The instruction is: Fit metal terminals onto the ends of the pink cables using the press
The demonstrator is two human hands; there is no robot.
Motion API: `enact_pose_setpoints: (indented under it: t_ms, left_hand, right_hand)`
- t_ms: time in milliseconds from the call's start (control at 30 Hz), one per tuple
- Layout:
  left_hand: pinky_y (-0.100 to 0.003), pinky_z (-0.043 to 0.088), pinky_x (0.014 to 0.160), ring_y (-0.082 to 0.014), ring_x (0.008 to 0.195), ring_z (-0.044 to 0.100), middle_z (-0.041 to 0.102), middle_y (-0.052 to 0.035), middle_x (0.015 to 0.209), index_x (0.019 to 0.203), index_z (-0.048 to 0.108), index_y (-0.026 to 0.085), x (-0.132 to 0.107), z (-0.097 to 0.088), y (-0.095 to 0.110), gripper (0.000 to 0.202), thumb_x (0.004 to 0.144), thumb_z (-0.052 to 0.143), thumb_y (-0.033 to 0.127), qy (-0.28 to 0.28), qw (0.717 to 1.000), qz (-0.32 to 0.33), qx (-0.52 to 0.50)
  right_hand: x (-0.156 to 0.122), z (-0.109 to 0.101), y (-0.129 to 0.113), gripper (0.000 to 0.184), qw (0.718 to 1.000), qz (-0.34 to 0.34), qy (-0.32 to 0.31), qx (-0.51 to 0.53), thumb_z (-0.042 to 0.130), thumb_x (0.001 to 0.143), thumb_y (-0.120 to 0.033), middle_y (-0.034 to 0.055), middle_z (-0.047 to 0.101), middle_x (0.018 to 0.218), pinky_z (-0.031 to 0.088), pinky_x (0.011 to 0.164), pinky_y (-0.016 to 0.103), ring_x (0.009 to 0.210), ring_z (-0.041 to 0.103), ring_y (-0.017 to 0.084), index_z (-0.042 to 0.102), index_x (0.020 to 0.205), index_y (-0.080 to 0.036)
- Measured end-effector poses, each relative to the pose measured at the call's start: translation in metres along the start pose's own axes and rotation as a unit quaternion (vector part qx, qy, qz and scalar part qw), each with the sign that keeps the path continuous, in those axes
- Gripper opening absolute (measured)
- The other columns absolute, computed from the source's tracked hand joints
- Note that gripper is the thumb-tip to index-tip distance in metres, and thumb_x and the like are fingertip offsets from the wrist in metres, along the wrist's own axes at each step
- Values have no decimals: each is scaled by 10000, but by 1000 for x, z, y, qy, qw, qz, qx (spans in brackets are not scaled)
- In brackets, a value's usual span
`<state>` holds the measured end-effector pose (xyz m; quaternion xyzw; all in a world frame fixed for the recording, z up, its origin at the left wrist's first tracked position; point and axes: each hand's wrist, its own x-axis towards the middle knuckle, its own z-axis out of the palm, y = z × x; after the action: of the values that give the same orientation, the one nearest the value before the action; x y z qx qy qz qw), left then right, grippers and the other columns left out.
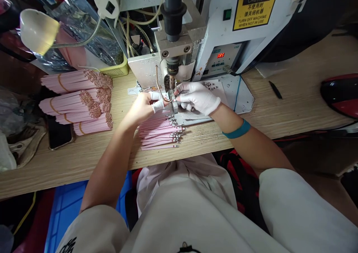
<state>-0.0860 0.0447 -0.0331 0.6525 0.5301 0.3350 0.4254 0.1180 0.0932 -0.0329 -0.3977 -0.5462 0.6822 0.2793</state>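
- Hold your left hand [142, 107] and gloved right hand [197, 98] together just below the machine head [172, 68] (whatever they grip is too small to tell).
- Steady the pink strips [160, 134] in front of it.

We sit at a wooden workbench [293, 107], with a bench machine [220, 64] standing at its back edge, right of centre. Left of the machine, bundled strips [74, 100] lie piled on the bench, and a smartphone [59, 132] lies just left of them. A plastic basket [116, 70] sits behind the bundles, and a gooseneck lamp [37, 31] hangs beyond them. Loose strips [159, 133] lie in front of the machine, on our side. Further right on the bench lies a small black item [275, 89]. Below the bench's front edge, on our left, is a plastic crate [67, 208].
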Motion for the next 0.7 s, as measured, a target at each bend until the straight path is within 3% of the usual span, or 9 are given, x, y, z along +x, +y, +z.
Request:
enact_pose_setpoints:
  t_ms: [300, 700]
  left_hand:
    - [-215, 414, 574, -108, 627, 528, 639, -17, 693, 696, 693, 126, 4, 7, -2, 192, 654, 741, 308, 10, 998, -41, -45]
    - [-200, 288, 451, -60, 484, 380, 566, 17, 571, 651, 675, 129, 5, 8, 6, 140, 586, 658, 252, 28, 994, -83, -61]
  right_hand:
    - [0, 1, 0, 143, 1000, -7, -24, 8, 632, 770, -57, -34, 495, 577, 270, 323, 182, 423, 431, 69, 567, 803, -179]
    - [2, 1, 2, 187, 1000, -1, -9, 20, 647, 758, -33, -31, 484, 601, 263, 325, 182, 437, 452, 69, 542, 790, -185]
